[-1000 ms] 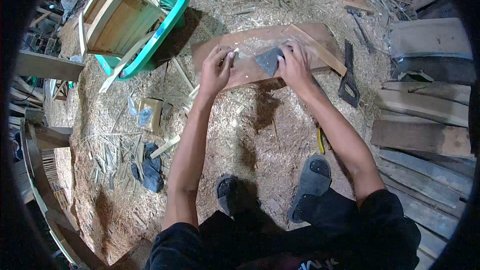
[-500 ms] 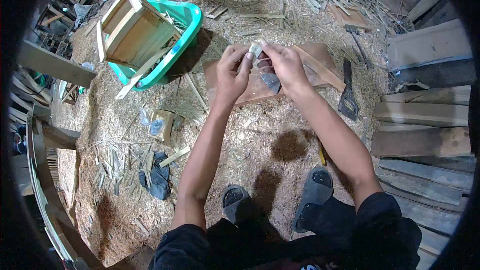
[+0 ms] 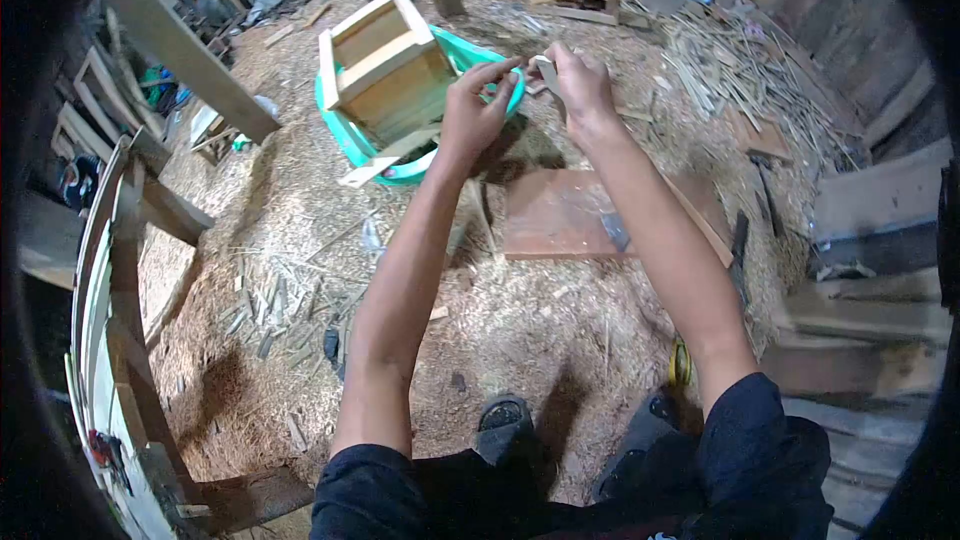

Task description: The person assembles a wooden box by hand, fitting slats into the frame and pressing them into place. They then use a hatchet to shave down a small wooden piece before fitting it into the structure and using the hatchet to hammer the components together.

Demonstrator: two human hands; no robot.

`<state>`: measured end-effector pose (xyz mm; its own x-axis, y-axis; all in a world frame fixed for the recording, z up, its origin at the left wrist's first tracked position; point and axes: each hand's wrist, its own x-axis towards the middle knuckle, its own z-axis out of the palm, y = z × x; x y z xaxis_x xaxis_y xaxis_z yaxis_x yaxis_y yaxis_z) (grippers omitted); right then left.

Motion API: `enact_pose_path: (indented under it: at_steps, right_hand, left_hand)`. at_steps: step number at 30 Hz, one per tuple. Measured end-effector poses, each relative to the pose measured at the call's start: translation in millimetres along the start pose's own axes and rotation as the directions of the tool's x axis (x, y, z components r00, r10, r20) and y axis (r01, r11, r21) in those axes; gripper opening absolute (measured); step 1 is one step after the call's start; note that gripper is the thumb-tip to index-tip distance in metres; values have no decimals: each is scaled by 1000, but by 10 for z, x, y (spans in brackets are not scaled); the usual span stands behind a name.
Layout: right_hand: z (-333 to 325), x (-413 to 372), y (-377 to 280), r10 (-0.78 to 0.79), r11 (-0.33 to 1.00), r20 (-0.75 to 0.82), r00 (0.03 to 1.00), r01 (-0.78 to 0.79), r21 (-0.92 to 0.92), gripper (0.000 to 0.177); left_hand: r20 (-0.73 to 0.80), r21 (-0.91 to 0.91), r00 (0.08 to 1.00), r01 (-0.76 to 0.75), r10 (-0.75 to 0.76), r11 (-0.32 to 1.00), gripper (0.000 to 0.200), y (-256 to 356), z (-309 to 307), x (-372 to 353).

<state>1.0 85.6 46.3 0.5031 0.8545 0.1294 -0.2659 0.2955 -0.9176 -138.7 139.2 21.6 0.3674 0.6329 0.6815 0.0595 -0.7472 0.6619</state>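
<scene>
I see both hands raised above the sawdust-covered floor (image 3: 520, 325). The right hand (image 3: 580, 90) pinches a small pale flat wooden piece (image 3: 545, 67) between thumb and fingertips. The left hand (image 3: 478, 112) is half-curled, with its fingertips just beside the piece; I cannot tell whether they touch it. Beneath the hands lie a flat brown wooden board (image 3: 560, 215) and a green plastic basin (image 3: 345, 135) holding a pale wooden crate (image 3: 385, 65).

No text, label, brand, number or sign can be read on anything here.
</scene>
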Motion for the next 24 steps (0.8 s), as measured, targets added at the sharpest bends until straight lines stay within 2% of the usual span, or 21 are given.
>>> enact_pose_path:
  at_steps: [1, 3, 4, 5, 7, 8, 10, 12, 14, 16, 17, 18, 19, 21, 22, 23, 24]
  right_hand:
    - [128, 117, 53, -31, 993, 7, 1000, 31, -118, 23]
    - [383, 383, 227, -94, 932, 31, 995, 99, -349, 27]
    - [512, 567, 357, -172, 833, 114, 979, 206, -513, 34]
    - [629, 701, 525, -214, 783, 107, 971, 236, -575, 35]
    - [973, 827, 652, -309, 662, 97, 946, 288, -692, 39]
    - [1073, 1022, 799, -257, 690, 165, 952, 300, -659, 40]
    - [1316, 1235, 925, -267, 648, 107, 958, 261, -716, 39]
    - [1463, 1427, 1055, -284, 565, 74, 956, 229, -793, 40]
    - [1482, 1570, 1165, -204, 584, 161, 966, 252, -772, 42]
    - [1493, 1624, 1252, -182, 649, 176, 967, 252, -717, 44]
    - [1465, 1649, 1281, -164, 634, 178, 970, 242, -735, 44]
    - [1437, 1623, 1235, -146, 616, 177, 973, 230, -753, 45]
    - [1384, 1601, 1215, -128, 598, 173, 977, 215, -772, 45]
    - [1222, 1652, 1394, -111, 705, 113, 987, 158, -692, 42]
    - [1150, 1692, 1450, -108, 751, 87, 990, 139, -646, 41]
    - [1057, 1723, 1503, -100, 788, 109, 989, 146, -599, 40]
    - [983, 1725, 1546, -91, 822, 135, 987, 151, -548, 39]
  left_hand:
    - [-22, -10, 997, 69, -69, 998, 21, -156, -181, 67]
    - [-141, 121, 985, 118, -100, 986, 21, -452, -579, 180]
    - [-206, 276, 977, 111, -54, 955, 20, -582, -790, 239]
    - [-274, 335, 960, 143, -49, 931, 22, -716, -981, 284]
    - [-428, 577, 904, 265, 11, 772, 38, -1292, -1353, 343]
    - [-510, 553, 858, 385, -65, 739, 44, -1406, -1458, 362]
    - [-666, 458, 717, 611, -205, 646, 56, -1573, -1636, 376]
    - [-690, 245, 637, 652, -344, 718, 58, -1740, -1742, 382]
    - [-672, 35, 566, 669, -478, 743, 60, -1848, -1844, 356]
    - [-597, -13, 582, 680, -551, 733, 59, -1886, -1951, 370]
    - [-552, -36, 592, 686, -587, 726, 59, -1894, -1979, 381]
    - [-555, 89, 522, 812, -648, 577, 60, -2433, -2168, 422]
    - [-506, -27, 503, 803, -701, 596, 62, -2412, -2228, 396]
    - [-387, -260, 484, 760, -785, 596, 66, -2260, -2294, 415]
    - [-484, -200, 504, 732, -715, 652, 70, -2295, -2265, 397]
    - [-452, -223, 484, 752, -749, 620, 70, -2329, -2252, 385]
    - [-422, -243, 460, 773, -781, 586, 69, -2088, -2232, 353]
